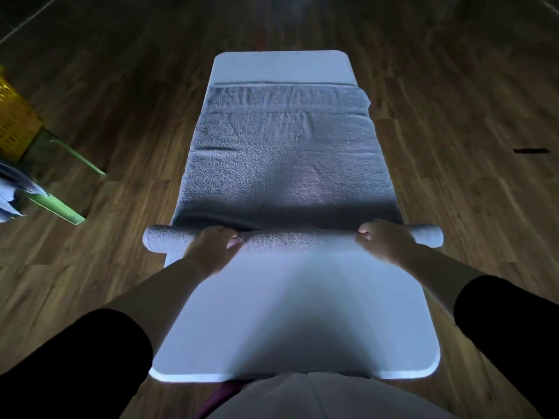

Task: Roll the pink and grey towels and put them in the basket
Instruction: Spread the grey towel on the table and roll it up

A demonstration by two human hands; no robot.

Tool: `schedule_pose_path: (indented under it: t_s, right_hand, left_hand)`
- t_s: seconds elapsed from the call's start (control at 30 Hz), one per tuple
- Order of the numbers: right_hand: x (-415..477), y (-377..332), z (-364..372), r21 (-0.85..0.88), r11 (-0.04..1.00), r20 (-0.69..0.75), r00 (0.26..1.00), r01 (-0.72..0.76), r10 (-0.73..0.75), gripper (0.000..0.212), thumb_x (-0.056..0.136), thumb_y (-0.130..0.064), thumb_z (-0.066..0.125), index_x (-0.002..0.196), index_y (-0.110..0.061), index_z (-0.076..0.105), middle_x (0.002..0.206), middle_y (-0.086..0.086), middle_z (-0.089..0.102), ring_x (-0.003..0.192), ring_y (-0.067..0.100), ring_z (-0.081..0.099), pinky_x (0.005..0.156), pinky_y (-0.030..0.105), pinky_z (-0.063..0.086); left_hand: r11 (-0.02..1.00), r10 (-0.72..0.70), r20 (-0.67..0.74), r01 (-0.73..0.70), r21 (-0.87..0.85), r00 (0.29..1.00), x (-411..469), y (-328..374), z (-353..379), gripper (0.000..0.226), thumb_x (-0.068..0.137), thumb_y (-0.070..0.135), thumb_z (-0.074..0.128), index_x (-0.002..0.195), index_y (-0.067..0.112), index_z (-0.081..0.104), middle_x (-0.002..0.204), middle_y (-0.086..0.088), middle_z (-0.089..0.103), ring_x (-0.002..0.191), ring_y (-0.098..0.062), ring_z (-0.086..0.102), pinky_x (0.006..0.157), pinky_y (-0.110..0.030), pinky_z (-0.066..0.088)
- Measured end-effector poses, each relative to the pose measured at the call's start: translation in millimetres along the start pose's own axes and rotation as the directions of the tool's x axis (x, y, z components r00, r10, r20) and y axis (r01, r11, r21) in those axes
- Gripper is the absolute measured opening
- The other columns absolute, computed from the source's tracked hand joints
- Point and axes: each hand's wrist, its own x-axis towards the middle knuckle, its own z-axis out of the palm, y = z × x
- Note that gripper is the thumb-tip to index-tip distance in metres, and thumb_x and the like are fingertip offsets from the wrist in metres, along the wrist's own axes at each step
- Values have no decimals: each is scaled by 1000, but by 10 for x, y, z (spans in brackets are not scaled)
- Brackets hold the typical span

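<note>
Grey terry cloth lies lengthwise along the white desk (290,313) in front of me: this is the grey towel (284,152), spread flat over the far half of the top, with a bare strip of the desk showing beyond its far edge. Its near end is wound into a tight roll (299,238) that lies crosswise on the desk, and both ends of the roll stick out past the desk's long sides. The flat part runs straight out of the roll, with a few shallow creases across it.

My left hand (216,243) sits on the roll left of its middle, fingers curled over the top of it and the thumb side towards me, gripping the cloth. My right hand (382,237) does the same right of the middle, fingers bent over the roll and pressing it. A stretch of bare roll shows between the two hands. Both forearms reach in over the near, uncovered half of the desk, and my black sleeves (90,358) end short of the wrists.

Off to the left, well apart from the desk, the yellow basket (12,122) stands at the edge of view, partly cut off. Just beside it are pale green bars (60,207) and some blue cloth (12,192); what they belong to I cannot tell. Dark wooden floor (453,116) lies all around, with a short dark mark (531,150) on it at the right.
</note>
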Motion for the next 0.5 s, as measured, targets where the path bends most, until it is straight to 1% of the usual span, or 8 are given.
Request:
schedule_pose_path:
  t_s: [0.07, 0.13, 0.2, 0.27, 0.37, 0.4, 0.43, 0.5]
  right_hand:
    - [-66, 4, 85, -124, 987, 79, 993, 100, -90, 39, 83, -57, 57, 101, -22, 60, 100, -1, 62, 94, 22, 63, 73, 30, 46]
    - [-110, 4, 147, -220, 969, 33, 994, 108, -103, 34, 80, -45, 62, 106, -24, 57, 103, -2, 62, 99, 24, 62, 77, 30, 48]
    - [-152, -68, 175, -265, 961, -15, 997, 75, -82, 19, 83, -35, 57, 98, -25, 55, 100, -3, 62, 101, 23, 60, 81, 33, 49]
    - [-175, -147, 130, -278, 957, 92, 994, 84, -60, 13, 83, -34, 54, 92, -25, 53, 98, -5, 61, 104, 22, 58, 87, 38, 43]
    - [-209, -174, -66, -203, 977, 378, 926, 66, 16, 19, 83, -40, 50, 95, -26, 55, 103, -5, 60, 110, 24, 56, 98, 45, 37]
    - [-197, -145, -98, -214, 975, 377, 926, 59, 27, 25, 85, -43, 49, 101, -26, 58, 108, -4, 61, 111, 24, 56, 98, 44, 39]
    - [-176, -108, -99, -246, 968, 293, 956, 52, 23, 30, 87, -44, 47, 107, -25, 60, 112, -3, 62, 111, 25, 57, 97, 41, 43]
    - [-131, -23, 3, -241, 970, -23, 1000, 0, -5, 32, 92, -42, 43, 114, -25, 61, 112, -1, 63, 105, 25, 60, 88, 36, 49]
  left_hand:
    - [992, 48, 108, -60, 108, 993, -49, 26, 107, 54, 85, 47, 61, 128, 13, 55, 125, -7, 59, 117, -29, 54, 101, -41, 42]
    - [980, 10, 82, -26, 196, 997, -76, 64, 160, 50, 85, 33, 65, 129, 16, 51, 127, -4, 57, 119, -27, 52, 102, -40, 39]
    - [969, -50, 48, 37, 243, 998, -65, 129, 141, 39, 87, 28, 58, 124, 17, 53, 123, -4, 60, 116, -27, 54, 98, -39, 42]
    - [962, -77, 149, 35, 270, 986, -8, 181, 54, 33, 90, 36, 53, 116, 16, 56, 120, -5, 62, 114, -27, 56, 94, -38, 43]
    - [961, -130, 418, 10, 277, 899, 71, 179, -155, 41, 89, 49, 51, 118, 20, 58, 126, -2, 60, 119, -25, 54, 96, -36, 43]
    - [957, -115, 378, 0, 291, 919, 69, 161, -201, 41, 89, 50, 52, 119, 22, 58, 125, -2, 61, 117, -26, 56, 96, -37, 45]
    - [954, -95, 256, 15, 299, 962, 62, 123, -214, 39, 89, 49, 54, 119, 24, 58, 122, -2, 62, 114, -26, 58, 93, -39, 48]
    - [984, -106, -38, 110, 143, 994, 25, 73, -139, 32, 90, 39, 58, 117, 22, 57, 116, -5, 63, 106, -29, 61, 85, -41, 52]
